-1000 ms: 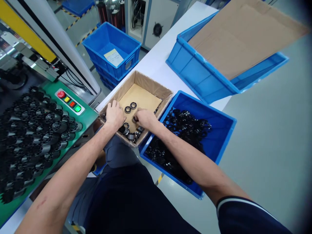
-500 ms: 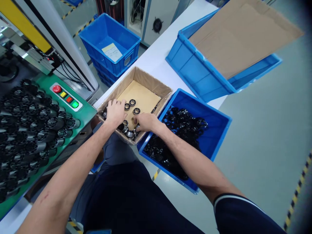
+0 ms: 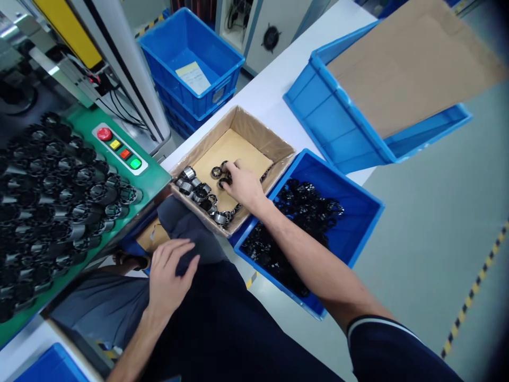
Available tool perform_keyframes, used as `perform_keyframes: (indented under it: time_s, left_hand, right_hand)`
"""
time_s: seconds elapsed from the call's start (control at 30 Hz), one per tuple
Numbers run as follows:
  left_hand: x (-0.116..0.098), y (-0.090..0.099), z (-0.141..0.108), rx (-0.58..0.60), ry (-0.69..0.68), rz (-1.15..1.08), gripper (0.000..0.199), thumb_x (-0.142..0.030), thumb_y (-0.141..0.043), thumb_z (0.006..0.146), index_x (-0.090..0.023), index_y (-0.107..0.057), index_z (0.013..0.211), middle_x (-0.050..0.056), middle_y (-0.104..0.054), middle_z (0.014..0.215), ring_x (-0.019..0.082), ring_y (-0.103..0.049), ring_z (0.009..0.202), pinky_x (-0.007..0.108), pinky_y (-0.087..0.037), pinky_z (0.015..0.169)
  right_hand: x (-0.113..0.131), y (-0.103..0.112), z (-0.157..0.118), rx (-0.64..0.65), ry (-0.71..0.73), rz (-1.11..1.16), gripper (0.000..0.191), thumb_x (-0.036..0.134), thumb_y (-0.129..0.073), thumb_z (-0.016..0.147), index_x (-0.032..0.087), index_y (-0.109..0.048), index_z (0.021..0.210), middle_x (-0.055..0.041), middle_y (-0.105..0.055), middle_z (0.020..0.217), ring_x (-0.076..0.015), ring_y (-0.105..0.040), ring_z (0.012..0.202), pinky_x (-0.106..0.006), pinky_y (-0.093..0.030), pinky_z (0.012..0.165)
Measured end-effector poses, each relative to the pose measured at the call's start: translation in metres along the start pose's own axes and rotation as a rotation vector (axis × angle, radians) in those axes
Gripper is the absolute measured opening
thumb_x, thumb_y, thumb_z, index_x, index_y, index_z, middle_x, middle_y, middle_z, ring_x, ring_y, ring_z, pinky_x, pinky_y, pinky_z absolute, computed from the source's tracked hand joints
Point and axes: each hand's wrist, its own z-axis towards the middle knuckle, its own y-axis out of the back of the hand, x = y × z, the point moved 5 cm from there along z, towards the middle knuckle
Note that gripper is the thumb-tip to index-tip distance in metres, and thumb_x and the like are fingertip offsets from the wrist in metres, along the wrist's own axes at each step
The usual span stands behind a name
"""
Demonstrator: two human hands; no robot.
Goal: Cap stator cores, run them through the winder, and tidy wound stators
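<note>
My right hand reaches into a cardboard box with a clear liner, its fingers closed round a black ring on the brown sheet. Another black ring lies just left of the fingertips. Silver-and-black cylindrical parts are gathered along the near left side of the box. My left hand hovers above my lap with its fingers spread, holding nothing.
A blue bin of black parts adjoins the box. Behind it stands a tilted blue crate with a cardboard sheet. On the left are a green machine table covered with parts and a button panel. Stacked blue bins stand beyond.
My left hand has left the box and moved down over my lap, its fingers spread. My right hand has shifted up to the rings on the sheet. The view has turned slightly.
</note>
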Motion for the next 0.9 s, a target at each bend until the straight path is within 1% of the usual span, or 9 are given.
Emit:
perform_keyframes:
  time_s: [0.13,0.2,0.3,0.43,0.53,0.63,0.77,0.83,0.9]
  left_hand:
    - [0.038,0.031,-0.078,-0.113,0.209,0.038,0.018,-0.023,-0.081,0.107,-0.030,-0.078,0.123,0.003,-0.085,0.117,0.029,-0.083,0.109,0.046,-0.064,0.104]
    - [0.055,0.045,-0.103,-0.168,0.312,0.054,0.014,-0.027,-0.081,0.107,-0.029,-0.079,0.121,0.004,-0.086,0.116,0.029,-0.084,0.109,0.047,-0.065,0.104]
    - [0.075,0.067,-0.126,-0.267,0.422,0.066,0.016,-0.033,-0.083,0.106,-0.028,-0.081,0.120,0.005,-0.086,0.116,0.030,-0.084,0.108,0.047,-0.065,0.103]
    - [0.088,0.101,-0.137,-0.415,0.428,0.099,0.016,-0.035,-0.086,0.102,-0.028,-0.083,0.116,0.005,-0.087,0.111,0.030,-0.084,0.100,0.048,-0.065,0.100]
    - [0.093,0.127,-0.144,-0.523,0.429,0.112,0.014,-0.033,-0.089,0.096,-0.028,-0.084,0.108,0.005,-0.088,0.107,0.031,-0.084,0.097,0.050,-0.065,0.097]
    - [0.098,0.150,-0.156,-0.658,0.459,0.144,0.016,-0.032,-0.091,0.087,-0.030,-0.087,0.102,0.005,-0.088,0.100,0.035,-0.083,0.091,0.055,-0.065,0.093]
    - [0.105,0.177,-0.163,-0.916,0.565,0.158,0.021,-0.039,-0.088,0.079,-0.041,-0.088,0.100,0.001,-0.086,0.097,0.042,-0.079,0.089,0.068,-0.063,0.093]
    - [0.109,0.191,-0.159,-1.068,0.545,0.166,0.014,-0.044,-0.087,0.081,-0.038,-0.083,0.092,0.002,-0.083,0.089,0.039,-0.077,0.083,0.065,-0.063,0.088]
    - [0.113,0.206,-0.152,-1.217,0.496,0.228,0.022,-0.052,-0.082,0.089,-0.031,-0.074,0.085,0.003,-0.077,0.081,0.033,-0.073,0.077,0.058,-0.062,0.083]
  right_hand:
    - [0.008,-0.003,0.005,-0.003,-0.041,-0.034,0.052,0.024,-0.062,0.108,0.017,-0.061,0.159,-0.0190,-0.062,0.160,-0.0321,-0.075,0.126,-0.042,-0.059,0.108]
    - [0.014,-0.005,0.005,-0.004,-0.081,-0.069,0.052,0.024,-0.060,0.109,0.018,-0.061,0.161,-0.0192,-0.063,0.159,-0.0328,-0.077,0.120,-0.044,-0.061,0.104]
    - [0.019,-0.008,0.002,-0.003,-0.145,-0.134,0.050,0.023,-0.058,0.110,0.017,-0.063,0.160,-0.0222,-0.067,0.153,-0.0357,-0.079,0.116,-0.046,-0.062,0.097]
    - [0.022,-0.011,0.001,0.008,-0.122,-0.188,0.045,0.020,-0.060,0.113,0.019,-0.066,0.158,-0.0212,-0.066,0.158,-0.0355,-0.075,0.132,-0.046,-0.065,0.102]
    - [0.020,-0.012,0.008,0.048,-0.050,-0.199,0.039,0.031,-0.072,0.116,0.020,-0.070,0.153,-0.0153,-0.068,0.161,-0.0319,-0.073,0.138,-0.051,-0.066,0.113]
    - [0.017,-0.013,0.019,0.120,-0.006,-0.201,0.042,0.041,-0.081,0.113,0.020,-0.074,0.148,-0.0130,-0.073,0.154,-0.0305,-0.075,0.134,-0.055,-0.067,0.114]
    - [0.023,-0.011,0.028,0.184,-0.001,-0.200,0.039,0.042,-0.081,0.114,0.019,-0.076,0.144,-0.0128,-0.076,0.148,-0.0291,-0.078,0.130,-0.053,-0.069,0.111]
    - [0.033,-0.006,0.026,0.180,-0.017,-0.205,0.034,0.043,-0.080,0.114,0.020,-0.078,0.139,-0.0118,-0.079,0.145,-0.0268,-0.079,0.127,-0.050,-0.069,0.111]
    - [0.045,0.005,0.018,0.146,-0.039,-0.215,0.022,0.037,-0.082,0.111,0.021,-0.084,0.125,-0.0116,-0.085,0.134,-0.0264,-0.082,0.121,-0.048,-0.069,0.110]
